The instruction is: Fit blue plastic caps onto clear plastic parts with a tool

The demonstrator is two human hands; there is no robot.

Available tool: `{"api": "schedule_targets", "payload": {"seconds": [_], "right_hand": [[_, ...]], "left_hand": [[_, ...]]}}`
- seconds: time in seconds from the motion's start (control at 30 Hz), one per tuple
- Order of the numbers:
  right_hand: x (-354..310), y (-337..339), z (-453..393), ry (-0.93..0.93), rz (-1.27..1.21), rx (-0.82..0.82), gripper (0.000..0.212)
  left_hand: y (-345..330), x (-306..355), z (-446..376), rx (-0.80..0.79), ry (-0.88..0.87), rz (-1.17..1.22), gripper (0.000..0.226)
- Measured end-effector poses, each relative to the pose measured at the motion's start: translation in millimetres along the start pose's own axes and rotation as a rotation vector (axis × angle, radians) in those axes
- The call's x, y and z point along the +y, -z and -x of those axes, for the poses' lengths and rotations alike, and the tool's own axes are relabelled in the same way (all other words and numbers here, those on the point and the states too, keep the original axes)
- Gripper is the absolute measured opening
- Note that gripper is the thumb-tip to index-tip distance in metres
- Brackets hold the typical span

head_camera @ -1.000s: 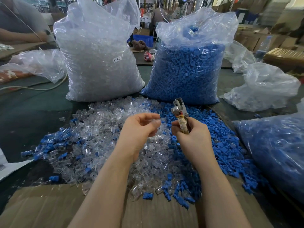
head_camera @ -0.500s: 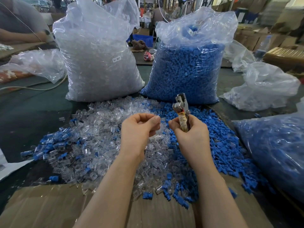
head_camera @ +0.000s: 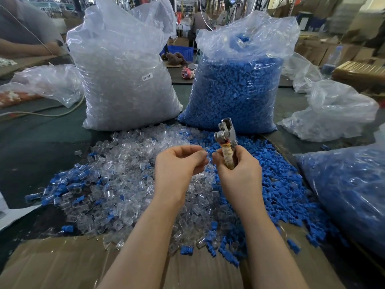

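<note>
My right hand (head_camera: 237,170) grips a metal plier-like tool (head_camera: 226,140) by its tape-wrapped handle, head pointing up. My left hand (head_camera: 179,163) pinches a small clear plastic part (head_camera: 205,153) at its fingertips, right beside the right thumb, where a bit of blue cap (head_camera: 213,152) shows. Both hands hover over a heap of loose clear parts (head_camera: 125,174) on the left and loose blue caps (head_camera: 281,184) on the right. Several finished clear parts with blue caps (head_camera: 62,184) lie at the heap's left edge.
A tall bag of clear parts (head_camera: 125,80) and a tall bag of blue caps (head_camera: 235,90) stand behind the heap. Another blue-filled bag (head_camera: 350,195) lies right. Flat cardboard (head_camera: 62,263) lies in front. Empty-looking plastic bags (head_camera: 333,113) sit far right; a person's arm (head_camera: 27,46) far left.
Both hands have risen a little and drawn closer together; the left fingertips with the clear part now meet the right thumb. The tool stays upright in the right hand.
</note>
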State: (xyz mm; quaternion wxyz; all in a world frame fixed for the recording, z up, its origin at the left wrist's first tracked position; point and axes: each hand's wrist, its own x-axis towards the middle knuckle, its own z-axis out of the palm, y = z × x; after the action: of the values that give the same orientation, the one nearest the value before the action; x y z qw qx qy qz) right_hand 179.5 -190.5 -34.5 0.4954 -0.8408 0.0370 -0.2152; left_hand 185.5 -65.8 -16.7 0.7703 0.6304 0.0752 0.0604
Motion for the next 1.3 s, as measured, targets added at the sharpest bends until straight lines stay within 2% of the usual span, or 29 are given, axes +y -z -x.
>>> {"api": "schedule_targets", "payload": {"seconds": [0.27,0.5,0.7,0.97,1.1,1.3], "right_hand": [[-2.2,-0.2,-0.3,-0.016,0.050,0.013,0.017],[-5.1,0.3,-1.6,-0.042,0.053,-0.023,0.017],[-12.9,6.3,-1.2,-0.110,-0.128,-0.104,0.007],[-15.0,6.8,-0.3,-0.113,-0.144,-0.152,0.008],[-11.8,11.1,-2.9,-0.119,-0.166,-0.266,0.011],[-5.2,22.3,-4.1,-0.111,-0.053,-0.433,0.014]], "left_hand": [[0.0,-2.2,2.4,0.020,-0.218,-0.329,0.016],[-2.7,-2.7,4.5,-0.004,-0.377,-0.455,0.020],[0.1,-4.4,2.1,-0.020,-0.360,-0.399,0.022],[2.4,-8.2,-1.4,-0.032,-0.330,-0.310,0.022],[6.4,-9.0,-4.8,-0.042,-0.290,-0.261,0.017],[9.9,-8.8,-7.0,-0.075,-0.215,-0.072,0.011]]}}
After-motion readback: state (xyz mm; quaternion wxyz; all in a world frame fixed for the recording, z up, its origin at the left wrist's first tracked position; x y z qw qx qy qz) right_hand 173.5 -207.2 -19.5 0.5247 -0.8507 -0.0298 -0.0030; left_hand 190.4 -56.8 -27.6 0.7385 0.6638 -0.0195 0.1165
